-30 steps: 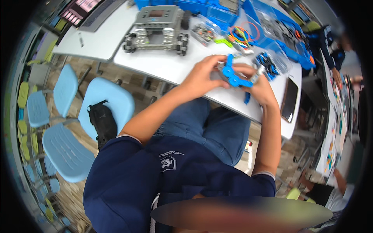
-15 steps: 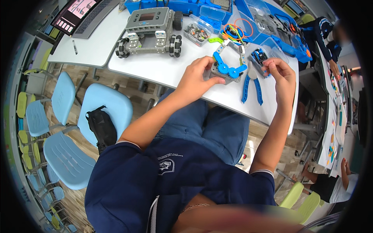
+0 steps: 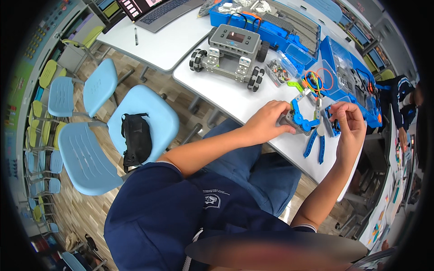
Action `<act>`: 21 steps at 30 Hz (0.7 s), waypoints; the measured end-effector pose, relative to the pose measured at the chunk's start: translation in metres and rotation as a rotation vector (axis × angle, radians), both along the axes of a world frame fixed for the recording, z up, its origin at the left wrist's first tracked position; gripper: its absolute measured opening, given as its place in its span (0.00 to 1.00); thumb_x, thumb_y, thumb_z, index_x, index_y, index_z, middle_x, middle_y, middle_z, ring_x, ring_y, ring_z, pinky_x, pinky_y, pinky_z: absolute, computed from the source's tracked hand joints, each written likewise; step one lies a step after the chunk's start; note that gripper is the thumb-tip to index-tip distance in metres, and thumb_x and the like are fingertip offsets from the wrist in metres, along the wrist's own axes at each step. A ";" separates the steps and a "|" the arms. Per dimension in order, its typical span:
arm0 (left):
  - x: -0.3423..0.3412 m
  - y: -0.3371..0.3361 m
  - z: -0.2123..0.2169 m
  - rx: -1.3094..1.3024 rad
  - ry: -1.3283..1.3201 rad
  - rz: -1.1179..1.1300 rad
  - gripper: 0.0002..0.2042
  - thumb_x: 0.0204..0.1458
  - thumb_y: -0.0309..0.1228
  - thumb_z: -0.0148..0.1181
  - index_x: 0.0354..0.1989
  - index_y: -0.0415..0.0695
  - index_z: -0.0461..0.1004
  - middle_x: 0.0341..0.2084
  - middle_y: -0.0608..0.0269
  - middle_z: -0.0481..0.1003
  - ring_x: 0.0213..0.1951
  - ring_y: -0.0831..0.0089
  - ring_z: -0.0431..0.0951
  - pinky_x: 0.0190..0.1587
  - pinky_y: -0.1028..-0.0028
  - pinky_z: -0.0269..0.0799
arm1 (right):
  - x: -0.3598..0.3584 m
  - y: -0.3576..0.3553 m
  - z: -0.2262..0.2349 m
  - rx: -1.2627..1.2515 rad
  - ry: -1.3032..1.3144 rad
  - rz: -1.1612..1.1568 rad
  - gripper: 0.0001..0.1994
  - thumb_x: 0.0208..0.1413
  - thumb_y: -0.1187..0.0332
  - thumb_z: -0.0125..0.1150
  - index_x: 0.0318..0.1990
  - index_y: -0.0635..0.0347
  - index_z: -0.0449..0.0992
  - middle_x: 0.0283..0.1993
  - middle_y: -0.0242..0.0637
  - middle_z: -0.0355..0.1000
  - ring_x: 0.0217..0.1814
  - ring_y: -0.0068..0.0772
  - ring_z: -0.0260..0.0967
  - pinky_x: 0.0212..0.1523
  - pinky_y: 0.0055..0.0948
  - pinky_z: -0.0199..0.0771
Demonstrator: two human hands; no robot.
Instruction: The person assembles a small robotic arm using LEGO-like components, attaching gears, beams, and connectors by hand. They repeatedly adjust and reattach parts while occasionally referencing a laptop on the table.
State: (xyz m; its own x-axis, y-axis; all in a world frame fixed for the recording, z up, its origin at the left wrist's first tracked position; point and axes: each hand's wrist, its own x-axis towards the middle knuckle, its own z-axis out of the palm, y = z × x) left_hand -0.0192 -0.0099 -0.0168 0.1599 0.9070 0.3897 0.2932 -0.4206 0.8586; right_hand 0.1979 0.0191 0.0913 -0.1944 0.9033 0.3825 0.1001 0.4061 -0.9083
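Note:
My left hand (image 3: 266, 123) grips the grey base of a robot claw with blue gears (image 3: 299, 121), thumb along the near side and fingers behind. The claw's arms point away from me on the white table. My right hand (image 3: 349, 131) is raised just right of it, thumb and fingertips pressed together; anything between them is too small to make out. Beneath that hand, partly hidden, is a small clear box (image 3: 333, 128) of blue and black parts. Pliers with blue handles (image 3: 321, 150) lie spread between my hands, near the table edge.
A grey wheeled robot (image 3: 235, 40) stands left of the claw. Beyond lie a box of small hardware (image 3: 276, 72), orange and yellow loops (image 3: 324, 77) and blue storage cases (image 3: 289, 43). A laptop (image 3: 169, 13) sits far left. A black bag (image 3: 136, 140) rests on a chair.
My view has turned, so the table and chairs appear shifted to the right and tilted. My left hand still holds the claw, and my right hand keeps its pinch beside it.

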 end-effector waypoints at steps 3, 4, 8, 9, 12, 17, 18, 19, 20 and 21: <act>0.001 -0.001 0.000 0.006 0.000 -0.011 0.25 0.43 0.40 0.76 0.45 0.39 0.71 0.35 0.56 0.73 0.39 0.63 0.72 0.44 0.65 0.69 | -0.004 -0.005 -0.001 -0.003 0.018 0.066 0.05 0.61 0.73 0.61 0.37 0.66 0.74 0.39 0.40 0.76 0.38 0.25 0.69 0.43 0.24 0.69; 0.001 -0.001 0.000 0.016 -0.001 -0.009 0.25 0.43 0.40 0.76 0.45 0.39 0.71 0.35 0.56 0.73 0.39 0.63 0.72 0.44 0.65 0.69 | -0.004 -0.006 -0.002 0.000 0.027 0.086 0.05 0.61 0.73 0.61 0.37 0.66 0.74 0.39 0.40 0.76 0.38 0.25 0.69 0.43 0.25 0.69; 0.000 0.000 -0.001 0.001 -0.004 -0.014 0.25 0.44 0.40 0.75 0.45 0.39 0.71 0.37 0.56 0.73 0.41 0.62 0.72 0.45 0.65 0.69 | -0.002 -0.004 -0.006 -0.015 0.000 0.082 0.06 0.64 0.72 0.58 0.39 0.68 0.75 0.40 0.42 0.76 0.38 0.26 0.69 0.43 0.25 0.69; -0.001 0.000 -0.001 -0.011 0.006 -0.014 0.25 0.44 0.40 0.75 0.45 0.39 0.72 0.37 0.55 0.73 0.41 0.61 0.73 0.46 0.65 0.69 | -0.003 -0.003 -0.007 -0.018 -0.003 0.080 0.07 0.65 0.71 0.57 0.40 0.68 0.75 0.41 0.42 0.76 0.39 0.26 0.70 0.43 0.26 0.70; -0.002 -0.001 -0.001 0.063 0.038 0.026 0.26 0.43 0.40 0.76 0.46 0.40 0.72 0.39 0.55 0.74 0.42 0.60 0.73 0.47 0.65 0.70 | -0.006 -0.009 -0.012 -0.060 0.126 0.042 0.12 0.67 0.68 0.54 0.45 0.71 0.75 0.45 0.46 0.77 0.43 0.30 0.73 0.46 0.29 0.72; 0.000 0.000 0.001 0.041 0.014 -0.003 0.24 0.42 0.38 0.76 0.44 0.40 0.72 0.35 0.53 0.73 0.40 0.57 0.73 0.44 0.63 0.69 | -0.018 -0.031 -0.018 -0.104 0.425 0.265 0.28 0.70 0.54 0.44 0.62 0.74 0.65 0.65 0.58 0.65 0.66 0.51 0.66 0.58 0.45 0.71; 0.000 0.001 0.002 0.054 0.029 0.008 0.24 0.42 0.38 0.76 0.44 0.40 0.72 0.35 0.54 0.73 0.39 0.58 0.73 0.43 0.63 0.69 | -0.020 -0.036 -0.019 -0.167 0.529 0.325 0.31 0.71 0.51 0.41 0.64 0.74 0.63 0.66 0.60 0.63 0.68 0.53 0.63 0.59 0.47 0.70; 0.000 0.001 0.003 0.067 0.038 0.015 0.25 0.41 0.37 0.76 0.44 0.40 0.72 0.34 0.53 0.73 0.38 0.58 0.73 0.41 0.64 0.70 | -0.022 -0.039 -0.018 -0.166 0.531 0.351 0.33 0.71 0.49 0.38 0.66 0.75 0.59 0.68 0.61 0.59 0.70 0.56 0.60 0.60 0.47 0.69; 0.000 0.001 0.004 0.061 0.040 0.009 0.24 0.41 0.36 0.77 0.44 0.40 0.72 0.34 0.53 0.73 0.37 0.59 0.74 0.41 0.64 0.70 | -0.023 -0.042 -0.018 -0.206 0.577 0.394 0.35 0.71 0.47 0.36 0.68 0.76 0.56 0.71 0.63 0.55 0.72 0.58 0.57 0.61 0.48 0.68; 0.000 0.001 0.005 0.051 0.044 0.012 0.24 0.42 0.36 0.77 0.43 0.40 0.72 0.34 0.53 0.73 0.37 0.59 0.74 0.40 0.64 0.70 | -0.024 -0.045 -0.017 -0.202 0.572 0.409 0.36 0.71 0.46 0.35 0.68 0.76 0.55 0.71 0.63 0.54 0.72 0.58 0.56 0.62 0.48 0.67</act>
